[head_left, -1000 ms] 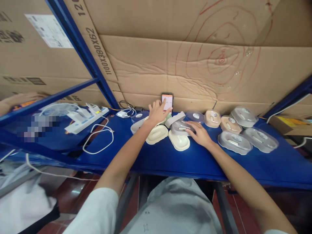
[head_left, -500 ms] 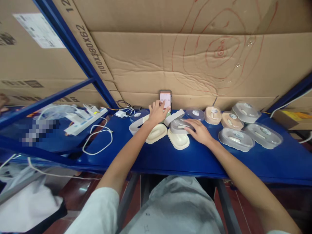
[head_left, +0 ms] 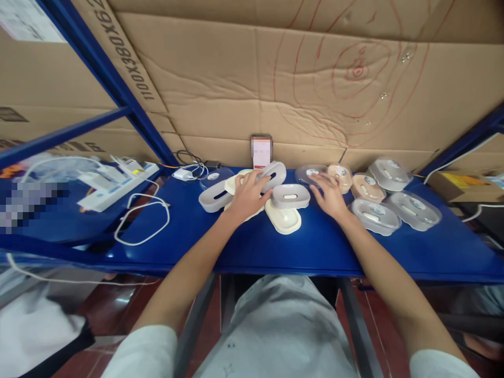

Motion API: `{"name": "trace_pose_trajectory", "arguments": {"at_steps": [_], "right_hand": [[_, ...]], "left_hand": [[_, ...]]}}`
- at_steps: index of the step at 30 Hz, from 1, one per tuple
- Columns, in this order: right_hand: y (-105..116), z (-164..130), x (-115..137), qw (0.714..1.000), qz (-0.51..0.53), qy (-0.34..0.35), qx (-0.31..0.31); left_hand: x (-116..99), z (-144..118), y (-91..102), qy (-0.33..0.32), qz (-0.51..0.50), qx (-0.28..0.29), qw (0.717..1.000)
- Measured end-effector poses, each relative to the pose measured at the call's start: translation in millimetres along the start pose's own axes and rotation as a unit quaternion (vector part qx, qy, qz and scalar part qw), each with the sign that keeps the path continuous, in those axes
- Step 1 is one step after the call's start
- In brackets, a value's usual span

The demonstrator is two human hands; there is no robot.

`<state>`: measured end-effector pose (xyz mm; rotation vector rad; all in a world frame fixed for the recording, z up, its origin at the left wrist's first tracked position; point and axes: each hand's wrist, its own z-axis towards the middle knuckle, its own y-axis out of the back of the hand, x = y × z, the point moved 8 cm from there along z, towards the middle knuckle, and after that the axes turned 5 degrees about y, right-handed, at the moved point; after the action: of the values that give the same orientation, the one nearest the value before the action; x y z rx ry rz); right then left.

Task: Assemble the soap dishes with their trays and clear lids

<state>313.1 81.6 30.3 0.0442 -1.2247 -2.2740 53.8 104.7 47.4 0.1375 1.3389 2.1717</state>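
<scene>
My left hand (head_left: pixel 247 197) lies flat with spread fingers on a cream soap-dish part (head_left: pixel 232 185), its fingertips near a grey slotted tray (head_left: pixel 272 173). My right hand (head_left: pixel 329 197) reaches, fingers apart, to a clear lid (head_left: pixel 309 173) and holds nothing. Between the hands a grey insert (head_left: pixel 290 196) sits on a cream dish base (head_left: pixel 284 221). Another grey tray (head_left: pixel 214 198) lies to the left. A phone (head_left: pixel 262 152) leans upright against the cardboard behind them.
Several closed dishes with clear lids (head_left: pixel 376 216) lie on the blue shelf (head_left: pixel 275 252) at the right. A power strip (head_left: pixel 118 186), a looped white cable (head_left: pixel 142 223) and a charger (head_left: pixel 181 174) lie at the left. A cardboard wall (head_left: pixel 315 94) backs the shelf.
My left hand came off the phone screen and down onto the cream part. My right hand left the grey insert and moved back and right to the clear lid.
</scene>
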Motion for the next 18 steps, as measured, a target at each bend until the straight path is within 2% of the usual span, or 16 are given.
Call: {"name": "trace_pose_trajectory", "arguments": {"at_steps": [4, 8, 14, 18], "right_hand": [[-18, -5, 39, 0.991, 0.034, 0.087, 0.094], [-27, -7, 60, 0.984, 0.048, 0.119, 0.124], [-10, -2, 50, 0.991, 0.018, 0.1, 0.083], [0, 2, 34, 0.996, -0.028, 0.071, 0.045]], "left_hand": [[2, 1, 1.6, 0.001, -0.007, -0.014, 1.0], [-10, -2, 3.2, -0.037, -0.028, -0.011, 0.999], [-34, -8, 7.2, -0.1, -0.048, -0.008, 0.994], [-24, -6, 3.0, -0.078, -0.021, 0.003, 0.997]]}}
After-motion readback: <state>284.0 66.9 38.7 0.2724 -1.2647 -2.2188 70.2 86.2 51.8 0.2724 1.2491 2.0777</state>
